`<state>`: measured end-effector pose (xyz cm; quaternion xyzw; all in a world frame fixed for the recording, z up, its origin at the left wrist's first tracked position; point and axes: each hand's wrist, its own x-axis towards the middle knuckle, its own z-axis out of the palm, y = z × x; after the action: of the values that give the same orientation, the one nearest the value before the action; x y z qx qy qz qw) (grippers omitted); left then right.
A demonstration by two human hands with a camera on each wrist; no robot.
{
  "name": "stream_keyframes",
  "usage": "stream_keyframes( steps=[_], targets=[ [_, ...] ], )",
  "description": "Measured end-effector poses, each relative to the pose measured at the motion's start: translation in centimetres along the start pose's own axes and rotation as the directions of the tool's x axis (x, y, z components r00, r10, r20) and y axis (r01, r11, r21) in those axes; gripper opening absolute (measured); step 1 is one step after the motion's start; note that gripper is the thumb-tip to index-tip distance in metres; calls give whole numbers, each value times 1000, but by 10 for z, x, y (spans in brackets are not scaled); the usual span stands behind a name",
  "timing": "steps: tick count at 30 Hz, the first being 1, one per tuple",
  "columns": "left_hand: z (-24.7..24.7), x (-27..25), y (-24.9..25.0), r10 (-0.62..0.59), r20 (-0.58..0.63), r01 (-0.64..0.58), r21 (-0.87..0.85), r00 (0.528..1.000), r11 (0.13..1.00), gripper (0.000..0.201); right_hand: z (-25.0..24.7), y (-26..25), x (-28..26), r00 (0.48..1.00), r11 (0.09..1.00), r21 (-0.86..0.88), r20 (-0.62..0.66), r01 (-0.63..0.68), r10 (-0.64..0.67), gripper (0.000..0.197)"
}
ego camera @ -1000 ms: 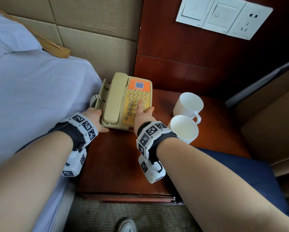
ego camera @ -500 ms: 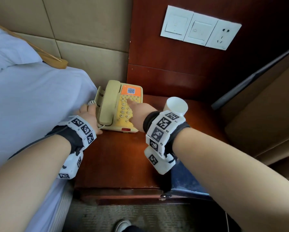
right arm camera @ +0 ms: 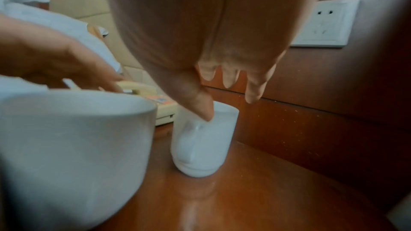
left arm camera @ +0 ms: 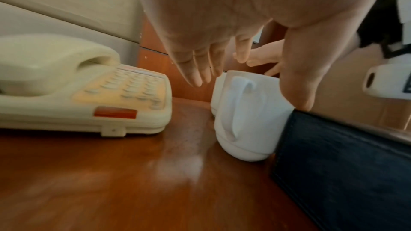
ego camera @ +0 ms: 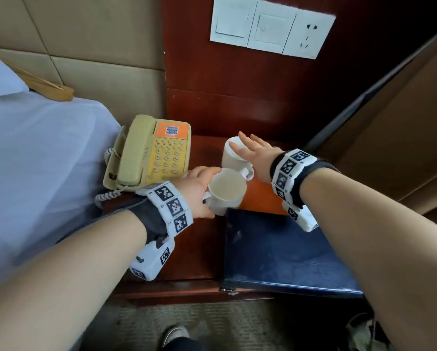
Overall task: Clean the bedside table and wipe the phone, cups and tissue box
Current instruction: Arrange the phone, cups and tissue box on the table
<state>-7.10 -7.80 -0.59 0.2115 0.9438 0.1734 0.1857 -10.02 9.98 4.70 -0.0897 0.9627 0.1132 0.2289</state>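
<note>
Two white cups stand on the red-brown bedside table (ego camera: pixel 187 249), right of the beige phone (ego camera: pixel 149 158). My left hand (ego camera: pixel 199 191) is spread round the near cup (ego camera: pixel 227 191); its straight fingers (left arm camera: pixel 195 76) hang left of the rim and its thumb (left arm camera: pixel 298 94) lies along the cup's right side, beside the box. Over the far cup (ego camera: pixel 233 155) hovers my right hand (ego camera: pixel 247 150), fingers straight, with the thumb tip (right arm camera: pixel 206 111) at the rim. Neither hand holds a cloth.
A dark blue box (ego camera: pixel 275 249) lies at the table's front right, touching the near cup. The bed (ego camera: pixel 34 173) borders the table on the left. Wall switches and a socket (ego camera: pixel 270 31) sit on the wooden panel behind.
Both hands have left the phone and moved right to the cups. The left hand let go of the phone's side; the right finger came off the keypad.
</note>
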Motion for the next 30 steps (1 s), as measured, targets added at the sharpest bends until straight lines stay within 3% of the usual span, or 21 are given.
stream_keyframes(
  steps=[3,6,11,15,21,25,27,30],
  targets=[
    [0,16,11,18,38,-20,43,999,999,99,-5,-1,24,999,990,-142,46,24,-18,104],
    [5,26,16,18,47,-22,91,999,996,104,-4,0,44,994,987,-159,106,33,-16,108],
    [6,35,15,69,3,-69,131,998,989,107,-5,3,55,999,986,-169,42,10,-2,103],
    [0,30,10,130,1,-127,213,991,969,104,-4,8,58,998,997,-57,28,-53,54,87],
    [-13,3,-14,64,70,-81,275,996,958,95,7,-1,48,985,972,167,-16,-168,173,96],
    [-11,-18,-24,12,72,-33,296,997,955,95,6,-14,37,974,952,213,1,-220,225,97],
    [-13,-25,-30,22,113,-55,291,993,955,99,1,-20,34,965,946,192,13,-261,264,90],
    [-18,-31,-40,28,186,-84,301,982,950,102,0,-29,35,964,950,171,3,-262,265,59]
  ],
)
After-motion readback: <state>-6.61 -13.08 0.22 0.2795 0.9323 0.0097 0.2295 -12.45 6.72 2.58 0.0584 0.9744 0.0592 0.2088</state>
